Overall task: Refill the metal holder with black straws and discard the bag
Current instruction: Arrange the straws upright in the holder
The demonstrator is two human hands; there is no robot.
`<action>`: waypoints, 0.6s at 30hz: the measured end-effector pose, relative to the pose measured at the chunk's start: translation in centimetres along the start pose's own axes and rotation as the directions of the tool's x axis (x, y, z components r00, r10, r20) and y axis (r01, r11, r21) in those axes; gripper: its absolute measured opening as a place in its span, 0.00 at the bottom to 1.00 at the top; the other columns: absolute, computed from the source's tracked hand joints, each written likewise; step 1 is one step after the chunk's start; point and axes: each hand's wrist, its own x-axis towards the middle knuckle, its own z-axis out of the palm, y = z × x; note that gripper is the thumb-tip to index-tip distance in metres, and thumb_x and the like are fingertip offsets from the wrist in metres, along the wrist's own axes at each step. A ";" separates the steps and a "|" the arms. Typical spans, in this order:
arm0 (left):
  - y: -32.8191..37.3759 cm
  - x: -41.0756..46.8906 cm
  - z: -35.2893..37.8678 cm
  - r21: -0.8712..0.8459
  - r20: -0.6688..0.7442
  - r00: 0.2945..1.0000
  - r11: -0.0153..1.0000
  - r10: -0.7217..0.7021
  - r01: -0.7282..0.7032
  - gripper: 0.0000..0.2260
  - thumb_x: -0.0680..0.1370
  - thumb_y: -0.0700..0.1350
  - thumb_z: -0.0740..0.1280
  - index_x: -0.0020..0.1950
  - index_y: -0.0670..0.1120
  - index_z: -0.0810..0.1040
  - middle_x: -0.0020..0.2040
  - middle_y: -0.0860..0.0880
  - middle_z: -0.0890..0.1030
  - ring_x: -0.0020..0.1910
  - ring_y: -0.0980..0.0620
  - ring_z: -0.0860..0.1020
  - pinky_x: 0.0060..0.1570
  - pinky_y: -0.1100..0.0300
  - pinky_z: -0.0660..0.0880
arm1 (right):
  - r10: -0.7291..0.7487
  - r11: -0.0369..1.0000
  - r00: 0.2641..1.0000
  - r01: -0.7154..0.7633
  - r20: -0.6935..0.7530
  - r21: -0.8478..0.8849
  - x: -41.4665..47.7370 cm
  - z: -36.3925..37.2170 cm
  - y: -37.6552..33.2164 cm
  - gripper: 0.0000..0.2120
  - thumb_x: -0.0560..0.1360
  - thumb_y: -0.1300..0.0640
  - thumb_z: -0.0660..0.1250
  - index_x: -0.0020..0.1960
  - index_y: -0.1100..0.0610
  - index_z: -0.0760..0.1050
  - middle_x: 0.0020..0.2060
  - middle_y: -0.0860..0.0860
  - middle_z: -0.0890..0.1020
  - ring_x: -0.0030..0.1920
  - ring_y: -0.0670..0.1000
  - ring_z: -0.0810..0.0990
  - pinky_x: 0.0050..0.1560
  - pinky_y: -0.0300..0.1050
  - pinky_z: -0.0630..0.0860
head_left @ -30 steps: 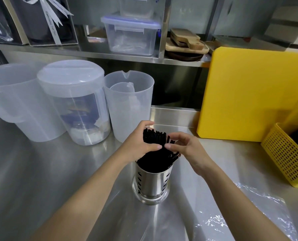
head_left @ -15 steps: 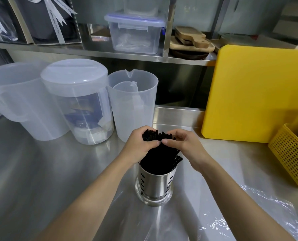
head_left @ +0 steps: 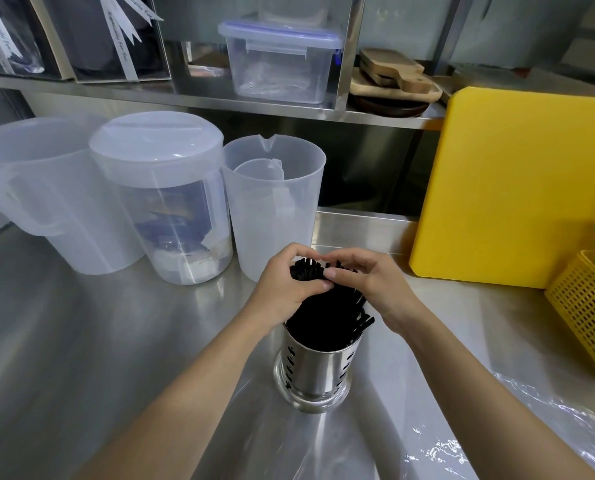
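A perforated metal holder stands upright on the steel counter, packed with black straws that lean slightly right. My left hand wraps the left side of the straw tops. From the right, my right hand cups the same bundle, fingertips touching the left thumb. Both hands press the straws together above the holder's rim. A clear, flattened plastic bag lies on the counter at the lower right, partly under my right forearm.
Three translucent plastic jugs stand behind the holder, left to centre. A yellow cutting board leans at the right, with a yellow perforated basket beside it. A shelf above holds a clear lidded box and wooden boards.
Both hands have closed in tighter around the straw tops, gathering the bundle more upright. The camera has shifted slightly, so the scene sits a little further right.
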 end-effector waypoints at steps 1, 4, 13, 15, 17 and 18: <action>0.0 0.0 0.0 0.009 -0.003 1.000 1.000 -0.010 0.010 0.15 0.67 0.39 0.74 0.50 0.49 0.75 0.46 0.51 0.77 0.41 0.60 0.75 0.36 0.77 0.70 | -0.002 1.000 1.000 0.002 -0.002 0.005 0.0 0.0 0.0 0.06 0.69 0.59 0.71 0.46 0.54 0.82 0.42 0.52 0.82 0.41 0.42 0.79 0.44 0.32 0.75; 0.1 0.2 -0.1 0.052 0.015 1.000 0.999 0.017 -0.018 0.15 0.67 0.40 0.74 0.50 0.50 0.75 0.49 0.52 0.78 0.47 0.57 0.75 0.43 0.76 0.70 | -0.014 1.000 1.000 0.014 -0.001 -0.027 0.3 0.2 -0.2 0.02 0.70 0.60 0.71 0.42 0.56 0.82 0.43 0.58 0.81 0.40 0.44 0.79 0.41 0.34 0.76; 3.9 1.9 -1.8 0.069 0.090 0.979 0.980 0.182 -0.189 0.06 0.70 0.37 0.71 0.42 0.47 0.80 0.40 0.54 0.81 0.42 0.59 0.79 0.54 0.62 0.72 | -0.243 0.969 0.970 0.243 0.005 -0.043 1.7 -0.8 -5.7 0.01 0.70 0.65 0.70 0.42 0.62 0.79 0.36 0.52 0.81 0.39 0.46 0.80 0.45 0.38 0.77; 5.2 2.1 -2.1 0.028 0.098 0.970 0.974 0.223 -0.226 0.07 0.71 0.36 0.71 0.43 0.48 0.79 0.40 0.53 0.81 0.42 0.59 0.80 0.52 0.64 0.75 | -0.287 0.958 0.958 0.287 -0.019 -0.007 1.9 -0.8 -6.9 0.02 0.70 0.65 0.70 0.43 0.63 0.78 0.37 0.53 0.81 0.38 0.47 0.80 0.44 0.37 0.77; 6.2 2.2 -2.4 -0.006 0.081 0.962 0.966 0.259 -0.260 0.07 0.71 0.35 0.70 0.42 0.47 0.79 0.39 0.52 0.81 0.40 0.60 0.80 0.48 0.67 0.77 | -0.302 0.953 0.953 0.302 -0.028 0.028 2.0 -0.9 -7.6 0.04 0.70 0.65 0.70 0.44 0.61 0.78 0.38 0.53 0.80 0.38 0.43 0.79 0.41 0.33 0.76; 6.6 2.2 -2.4 -0.004 0.056 0.961 0.962 0.272 -0.272 0.06 0.71 0.36 0.70 0.42 0.47 0.79 0.39 0.51 0.81 0.39 0.59 0.81 0.46 0.66 0.78 | -0.293 0.955 0.956 0.293 -0.021 0.045 1.9 -1.0 -7.5 0.06 0.70 0.64 0.70 0.46 0.60 0.77 0.38 0.52 0.80 0.37 0.42 0.79 0.40 0.32 0.75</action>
